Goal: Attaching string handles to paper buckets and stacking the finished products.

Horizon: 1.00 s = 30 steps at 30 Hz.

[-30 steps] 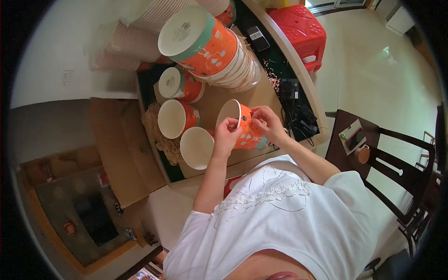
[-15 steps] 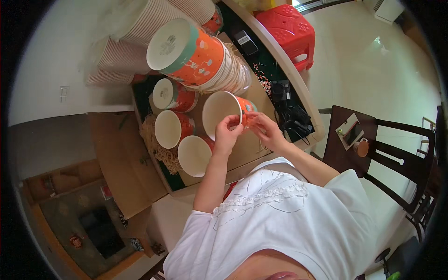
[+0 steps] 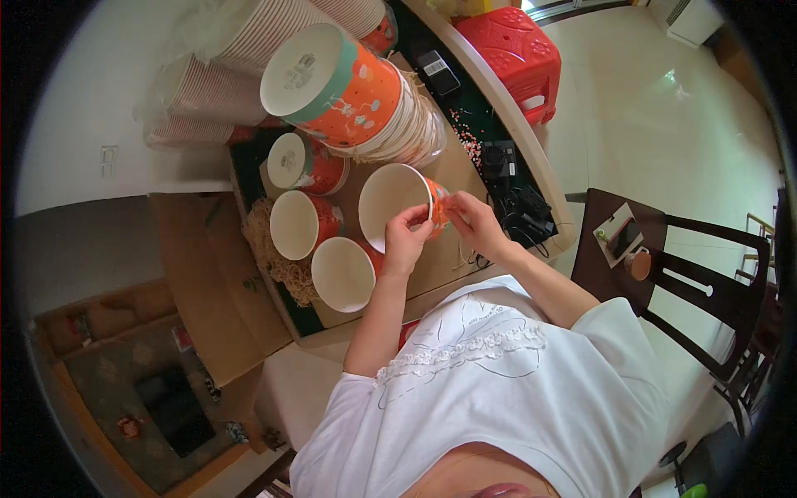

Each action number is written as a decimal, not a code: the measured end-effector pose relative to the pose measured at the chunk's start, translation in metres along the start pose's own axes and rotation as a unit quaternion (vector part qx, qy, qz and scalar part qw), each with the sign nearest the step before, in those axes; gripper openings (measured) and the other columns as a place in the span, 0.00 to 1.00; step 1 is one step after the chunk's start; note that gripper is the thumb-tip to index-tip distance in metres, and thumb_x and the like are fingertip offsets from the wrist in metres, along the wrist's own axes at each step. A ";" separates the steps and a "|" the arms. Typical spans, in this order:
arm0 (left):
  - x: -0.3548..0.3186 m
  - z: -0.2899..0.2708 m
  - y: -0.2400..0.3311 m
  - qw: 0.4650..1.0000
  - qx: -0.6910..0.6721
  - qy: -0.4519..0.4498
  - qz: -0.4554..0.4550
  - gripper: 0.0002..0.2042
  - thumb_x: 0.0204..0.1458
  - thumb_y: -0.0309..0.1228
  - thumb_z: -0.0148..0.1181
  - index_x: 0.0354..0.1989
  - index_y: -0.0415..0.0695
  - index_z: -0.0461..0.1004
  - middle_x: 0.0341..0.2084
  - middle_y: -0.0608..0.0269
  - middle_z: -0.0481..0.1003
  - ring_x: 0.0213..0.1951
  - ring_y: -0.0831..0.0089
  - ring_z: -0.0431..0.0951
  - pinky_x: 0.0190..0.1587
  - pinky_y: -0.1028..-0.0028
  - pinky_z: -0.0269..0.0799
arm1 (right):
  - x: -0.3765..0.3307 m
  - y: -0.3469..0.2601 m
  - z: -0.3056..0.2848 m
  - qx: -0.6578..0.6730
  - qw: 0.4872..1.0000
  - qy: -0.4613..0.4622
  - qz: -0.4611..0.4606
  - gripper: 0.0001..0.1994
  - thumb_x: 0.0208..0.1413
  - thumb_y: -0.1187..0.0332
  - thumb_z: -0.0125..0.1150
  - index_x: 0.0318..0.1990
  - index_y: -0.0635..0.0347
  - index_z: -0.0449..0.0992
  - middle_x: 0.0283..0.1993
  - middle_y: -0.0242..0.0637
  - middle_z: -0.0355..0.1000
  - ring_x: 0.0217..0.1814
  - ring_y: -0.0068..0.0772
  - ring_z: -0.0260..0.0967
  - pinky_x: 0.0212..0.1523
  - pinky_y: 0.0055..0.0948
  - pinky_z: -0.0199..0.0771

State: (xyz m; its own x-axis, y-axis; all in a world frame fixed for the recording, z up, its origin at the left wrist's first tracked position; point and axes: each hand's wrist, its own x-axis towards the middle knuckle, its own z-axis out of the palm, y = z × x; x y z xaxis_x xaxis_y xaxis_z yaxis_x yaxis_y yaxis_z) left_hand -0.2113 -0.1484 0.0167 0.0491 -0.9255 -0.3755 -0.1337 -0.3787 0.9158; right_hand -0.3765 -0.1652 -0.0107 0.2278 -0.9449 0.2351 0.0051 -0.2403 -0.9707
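Observation:
A large paper bucket (image 3: 390,199) with an orange printed outside lies tipped on the table, its white mouth toward the left. My left hand (image 3: 408,239) grips its near rim, thumb and fingers closed over the edge. Against the bucket's printed side, my right hand (image 3: 476,226) has its fingertips pinched together. What those fingertips hold, if anything, is too small to make out. A thin pale string (image 3: 463,256) hangs below the right hand.
Left of my hands lie smaller paper buckets (image 3: 343,274). Behind stands a tall bucket stack (image 3: 357,91); nearby are tangled tan strings (image 3: 290,278), small pink bits (image 3: 467,137) and black cables (image 3: 527,214). A red stool (image 3: 519,62) and dark chair (image 3: 714,282) stand right.
My right fingers have drawn together and shifted slightly along the bucket's side. My left hand stays on the rim. The whole view has tilted a little.

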 end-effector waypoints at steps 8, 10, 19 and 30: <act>-0.006 0.005 0.020 0.999 -0.042 0.024 -0.015 0.14 0.47 0.19 0.54 0.44 0.33 0.73 0.37 0.60 0.76 0.39 0.76 0.76 0.44 0.77 0.71 | -0.006 0.000 0.007 -0.067 0.998 0.002 0.000 0.07 0.50 0.78 0.56 0.37 0.64 0.69 0.37 0.44 0.71 0.39 0.40 0.72 0.38 0.32 0.72; -0.004 0.002 0.011 1.000 0.006 0.022 0.002 0.14 0.47 0.19 0.54 0.44 0.33 0.73 0.38 0.60 0.76 0.39 0.76 0.76 0.45 0.77 0.71 | -0.004 0.000 0.011 -0.025 0.998 0.025 0.057 0.07 0.50 0.78 0.57 0.37 0.64 0.69 0.37 0.44 0.71 0.40 0.40 0.73 0.39 0.32 0.73; -0.004 0.002 0.002 1.000 -0.019 0.012 0.007 0.14 0.46 0.19 0.55 0.44 0.33 0.73 0.37 0.59 0.76 0.38 0.76 0.76 0.44 0.77 0.72 | 0.004 0.000 0.015 -0.031 0.995 0.041 0.084 0.06 0.50 0.75 0.58 0.36 0.64 0.69 0.35 0.44 0.71 0.36 0.41 0.72 0.38 0.32 0.74; -0.007 0.010 0.002 0.998 0.056 -0.014 0.022 0.12 0.48 0.19 0.54 0.42 0.35 0.72 0.32 0.61 0.77 0.34 0.75 0.77 0.39 0.76 0.74 | -0.002 0.005 0.009 -0.083 0.989 -0.010 0.122 0.06 0.49 0.75 0.58 0.35 0.63 0.70 0.33 0.44 0.71 0.35 0.44 0.72 0.35 0.33 0.72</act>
State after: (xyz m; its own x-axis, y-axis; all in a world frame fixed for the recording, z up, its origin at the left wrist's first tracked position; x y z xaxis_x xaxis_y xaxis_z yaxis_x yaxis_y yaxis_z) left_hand -0.2213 -0.1422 0.0198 0.0128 -0.9401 -0.3407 -0.2443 -0.3334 0.9106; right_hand -0.3683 -0.1626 -0.0163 0.2218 -0.9751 -0.0079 -0.2114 -0.0402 -0.9766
